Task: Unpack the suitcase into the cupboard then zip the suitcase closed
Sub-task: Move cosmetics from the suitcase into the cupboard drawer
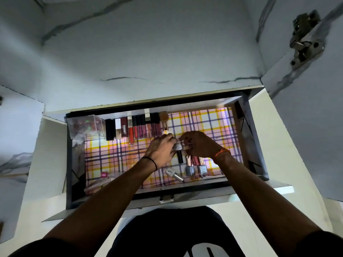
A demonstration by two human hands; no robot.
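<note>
An open cupboard drawer (pixel 257 145) lined with checked paper (pixel 207 123) lies below me. A row of lipsticks and lip gloss tubes (pixel 137 127) lines its back edge. My left hand (pixel 161 150) grips a small bottle with a black cap (pixel 179 152) over the drawer's middle. My right hand (pixel 198 143) pinches something small right next to that bottle; what it holds is hidden by the fingers. Three nail polish bottles (pixel 194 167) lie near the front of the drawer. The suitcase is out of view.
A clear plastic box (pixel 85 125) sits in the drawer's back left corner. Pink packets (pixel 100 179) lie at the front left. A metal latch (pixel 166 199) is on the drawer front. The open cupboard door with its hinge (pixel 304 38) stands at the right.
</note>
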